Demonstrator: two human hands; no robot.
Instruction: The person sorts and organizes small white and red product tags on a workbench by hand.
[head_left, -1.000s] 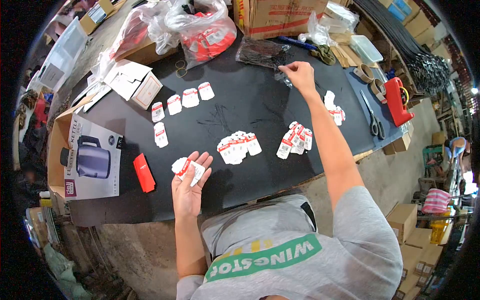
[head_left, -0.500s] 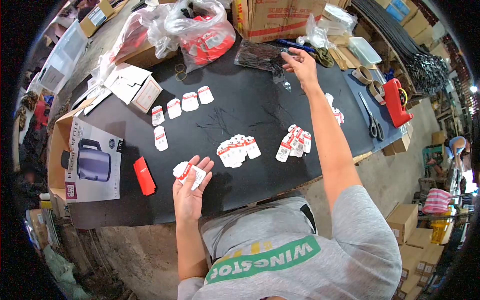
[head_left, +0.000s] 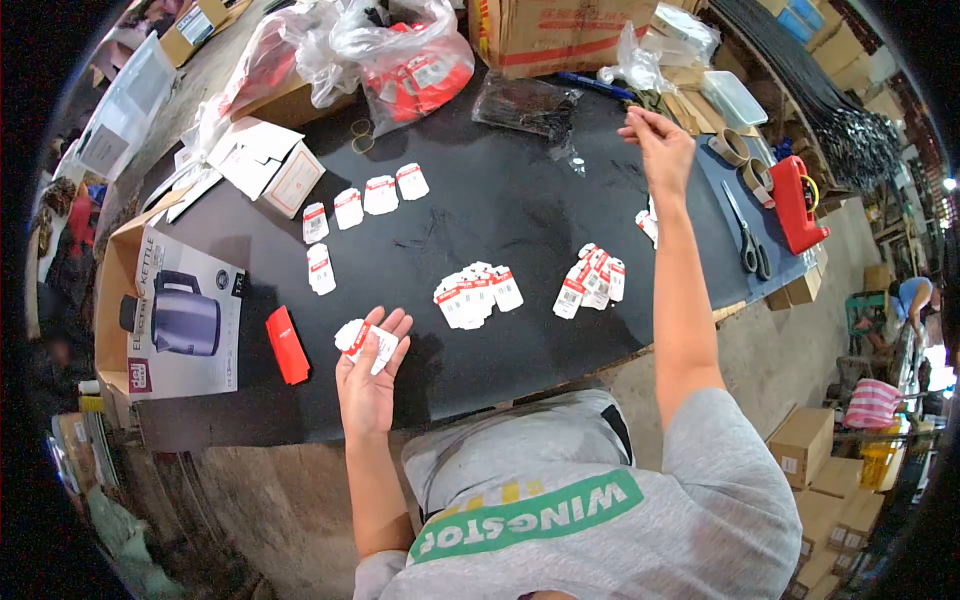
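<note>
My left hand (head_left: 368,385) holds a few white-and-red hang tags (head_left: 362,340) under the thumb, above the table's near edge. My right hand (head_left: 660,150) is raised over the far right, its fingertips pinched together. Whatever sits between them is too small to make out. To its left lies a clear plastic bag of thin black strings (head_left: 525,105). More hang tags are on the black tabletop: a cluster (head_left: 478,295) in the middle, another pile (head_left: 590,280) to its right, and small stacks (head_left: 380,195) at the left. Loose black strings (head_left: 430,232) lie between them.
A kettle box (head_left: 185,320) and a red strip (head_left: 288,345) are at the left. Bags with red tags (head_left: 415,80) and a carton (head_left: 560,35) line the back. Scissors (head_left: 748,235), tape rolls (head_left: 728,148) and a red tape dispenser (head_left: 797,205) are at the right.
My right hand has moved right, away from the bag of black strings, and its fingers have come together. My left hand has shifted slightly left with the hang tags still in it.
</note>
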